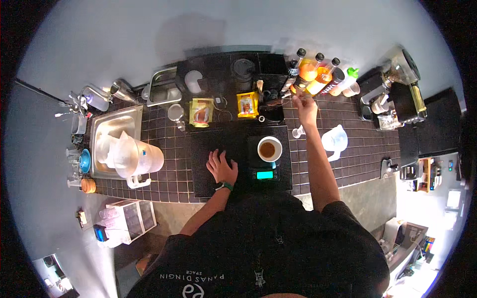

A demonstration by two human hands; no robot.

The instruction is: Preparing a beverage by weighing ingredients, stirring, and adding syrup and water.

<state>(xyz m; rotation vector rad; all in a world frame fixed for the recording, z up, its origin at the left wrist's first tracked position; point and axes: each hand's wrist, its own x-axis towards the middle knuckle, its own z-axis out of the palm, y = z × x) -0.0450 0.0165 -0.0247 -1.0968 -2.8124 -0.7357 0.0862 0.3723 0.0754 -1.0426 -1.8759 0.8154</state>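
Note:
My left hand (223, 168) lies palm down with its fingers slightly apart on a black rubber bar mat (208, 141). On the same mat, a white cup (278, 144) with brown liquid in it stands on a black digital scale (252, 158), whose green display is lit. My right hand (306, 111) reaches forward to the foot of a row of syrup bottles (322, 76). Its fingers are drawn together; whether they hold something small cannot be made out. A small clear glass vessel (298, 132) stands just left of my right forearm.
A translucent plastic jug (335, 138) stands to the right, before a coffee grinder (404, 98). On the left, a large pitcher (139, 156) overlaps the steel sink (136, 115). Two yellow packets (201, 112) (248, 105) and a steel pan (166, 91) sit farther back.

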